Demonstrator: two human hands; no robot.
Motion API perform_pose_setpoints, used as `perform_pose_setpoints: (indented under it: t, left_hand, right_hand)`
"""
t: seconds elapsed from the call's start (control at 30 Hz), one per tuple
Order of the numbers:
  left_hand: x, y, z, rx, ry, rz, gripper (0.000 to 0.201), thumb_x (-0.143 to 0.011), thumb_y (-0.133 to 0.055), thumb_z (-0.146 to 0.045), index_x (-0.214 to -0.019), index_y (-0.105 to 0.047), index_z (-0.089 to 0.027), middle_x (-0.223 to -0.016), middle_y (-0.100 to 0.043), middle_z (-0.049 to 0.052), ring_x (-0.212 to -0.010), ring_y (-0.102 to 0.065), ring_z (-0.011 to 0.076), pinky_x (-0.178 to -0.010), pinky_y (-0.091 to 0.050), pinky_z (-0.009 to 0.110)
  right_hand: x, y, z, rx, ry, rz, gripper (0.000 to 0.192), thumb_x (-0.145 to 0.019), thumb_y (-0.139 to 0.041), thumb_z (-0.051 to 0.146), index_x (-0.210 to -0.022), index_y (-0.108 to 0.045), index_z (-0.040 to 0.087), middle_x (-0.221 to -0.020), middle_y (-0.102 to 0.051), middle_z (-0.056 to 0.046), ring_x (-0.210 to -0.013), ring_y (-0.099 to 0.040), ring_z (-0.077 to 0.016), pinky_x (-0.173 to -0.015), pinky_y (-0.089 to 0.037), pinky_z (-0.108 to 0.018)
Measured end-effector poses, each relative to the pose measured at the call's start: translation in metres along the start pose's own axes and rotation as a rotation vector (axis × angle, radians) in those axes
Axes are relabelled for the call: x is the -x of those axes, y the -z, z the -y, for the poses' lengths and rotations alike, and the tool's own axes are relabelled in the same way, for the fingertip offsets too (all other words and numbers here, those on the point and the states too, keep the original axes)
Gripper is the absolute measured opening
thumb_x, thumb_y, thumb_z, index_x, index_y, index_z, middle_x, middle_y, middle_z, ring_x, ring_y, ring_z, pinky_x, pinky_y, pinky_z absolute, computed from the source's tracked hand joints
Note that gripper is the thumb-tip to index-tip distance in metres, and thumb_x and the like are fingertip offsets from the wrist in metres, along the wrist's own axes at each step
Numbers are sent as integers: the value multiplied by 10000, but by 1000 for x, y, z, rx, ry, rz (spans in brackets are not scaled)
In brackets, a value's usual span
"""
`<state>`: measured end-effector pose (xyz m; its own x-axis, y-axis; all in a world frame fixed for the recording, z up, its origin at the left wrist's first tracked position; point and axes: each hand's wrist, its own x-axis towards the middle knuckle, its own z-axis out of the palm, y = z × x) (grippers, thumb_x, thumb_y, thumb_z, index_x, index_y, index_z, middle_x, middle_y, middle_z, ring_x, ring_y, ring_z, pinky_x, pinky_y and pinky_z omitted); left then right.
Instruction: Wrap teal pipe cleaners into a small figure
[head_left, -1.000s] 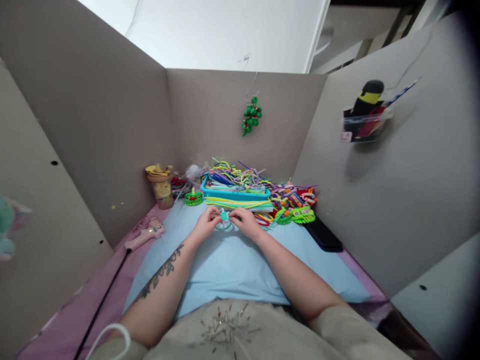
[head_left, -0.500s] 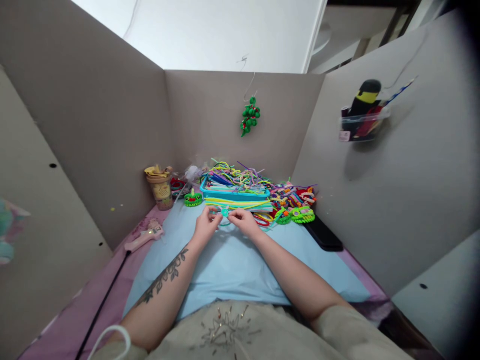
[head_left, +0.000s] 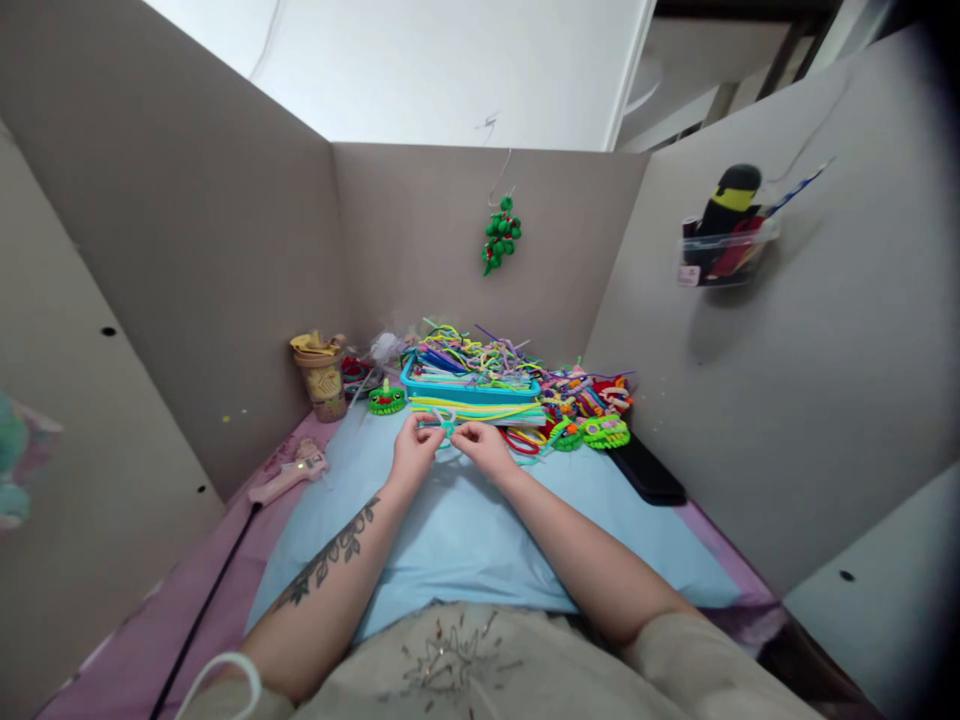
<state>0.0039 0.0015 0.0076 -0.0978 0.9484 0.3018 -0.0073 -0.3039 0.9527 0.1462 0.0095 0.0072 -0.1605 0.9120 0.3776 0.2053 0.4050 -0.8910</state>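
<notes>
Your left hand and right hand meet over the far part of the light blue mat, fingertips drawn together on a small teal pipe-cleaner piece held between them. Both hands pinch narrowly on it, the left from its left side, the right from its right; the piece is too small to make out its shape. It sits just above the mat, right in front of the blue tray, which is heaped with pipe cleaners of many colours. Long yellow-green stems lie along the tray's near edge, just beyond your fingers. Right of the tray lies a pile of finished colourful pieces, and beyond that a black flat object by the cardboard wall. Left of the tray you have a small green figure, a tan cup in the corner, and a pink glue gun on the pink cloth. A green bead-like ornament hangs on the back wall
</notes>
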Motion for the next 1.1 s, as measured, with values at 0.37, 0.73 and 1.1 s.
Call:
perform_pose_setpoints:
  t: [0.37,0.73,1.1]
  left_hand:
    - [-3,2,2,-8,91,7,310,-623,-667,-296,-851,-493,-179,-494,-504,-78,-355,-382,48,-363,-293,164]
    - [-10,12,4,-74,2,214,402,-594,-710,-275,-952,-614,-118,-633,-636,15,-551,-570,118,-506,-426,214]
    - [-13,17,2,-46,27,45,418,-600,-707,-293,-971,-622,-121,-608,-606,-9,-498,-517,90,-480,-380,198]
  right_hand:
    - [6,-3,-1,398,218,-69,134,-751,-518,213,-652,-603,185,-653,-572,-5,-643,-515,-135,-606,-375,-234]
    - [4,2,-2,450,222,-28,105,-764,-530,189,-707,-618,186,-703,-577,-7,-691,-525,-136,-638,-378,-232]
    - [-7,19,-19,460,290,-9,126,-777,-571,263,-858,-627,185,-808,-633,-29,-738,-558,-150,-688,-416,-255]
